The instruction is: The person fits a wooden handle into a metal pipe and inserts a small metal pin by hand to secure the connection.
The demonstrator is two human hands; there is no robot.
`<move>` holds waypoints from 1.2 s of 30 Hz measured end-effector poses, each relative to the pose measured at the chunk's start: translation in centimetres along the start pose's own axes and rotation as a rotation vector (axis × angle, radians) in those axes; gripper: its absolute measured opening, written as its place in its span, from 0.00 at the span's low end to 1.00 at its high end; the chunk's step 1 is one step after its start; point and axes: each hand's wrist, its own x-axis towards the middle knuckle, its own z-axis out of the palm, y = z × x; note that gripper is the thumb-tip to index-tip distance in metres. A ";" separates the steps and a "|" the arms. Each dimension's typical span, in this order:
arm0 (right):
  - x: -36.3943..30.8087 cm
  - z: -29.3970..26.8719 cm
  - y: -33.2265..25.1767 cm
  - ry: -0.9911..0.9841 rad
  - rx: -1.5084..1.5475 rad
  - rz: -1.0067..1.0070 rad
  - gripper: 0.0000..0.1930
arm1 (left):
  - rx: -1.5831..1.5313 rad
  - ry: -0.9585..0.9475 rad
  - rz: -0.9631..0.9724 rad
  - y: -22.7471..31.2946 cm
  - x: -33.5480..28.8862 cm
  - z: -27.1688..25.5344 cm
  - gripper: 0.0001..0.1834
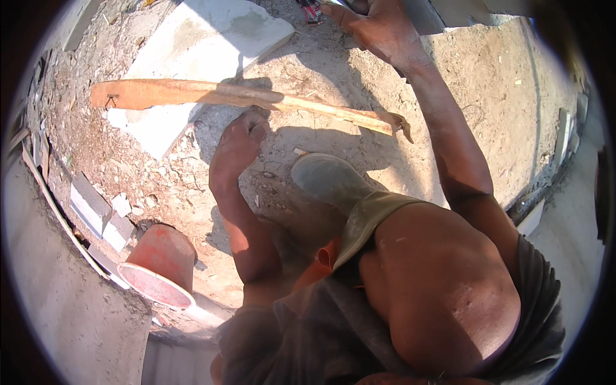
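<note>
Just below a long, tapering wooden board (173, 93), my left hand (237, 147) is closed with its fingers curled under. Whatever those fingers may hold is hidden. The board lies across a pale flat slab (186, 45) and the dirt, with bent wire or a nail at its wide left end and a dark scrap at its narrow right end. At the top edge, my right hand (378, 32) is closed round something partly cut off by the picture, its thumb stretched along it. I cannot make out its kind.
A worn red bucket (168, 250) tilts at the lower left, near broken pale block pieces (91, 202). My rubber boot (330, 183) stands on the dirt between my arms. A small dark-and-red item (311, 11) lies at the top. Concrete walls curve along both sides.
</note>
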 end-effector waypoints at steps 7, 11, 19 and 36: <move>-0.1 2.9 4.7 -0.043 -0.405 0.077 0.19 | -0.360 -0.194 -0.065 0.0 -1.9 -3.8 0.09; -2.0 3.9 6.7 0.032 -0.703 -0.099 0.17 | -0.830 -0.210 0.153 0.0 -2.2 -3.9 0.09; -0.6 5.4 3.5 -0.339 -0.365 -0.018 0.11 | -1.006 -0.195 0.159 0.3 -2.8 -4.8 0.10; 1.6 9.5 2.8 -0.384 -0.083 0.405 0.16 | -0.645 0.364 0.224 3.1 -4.3 -6.4 0.12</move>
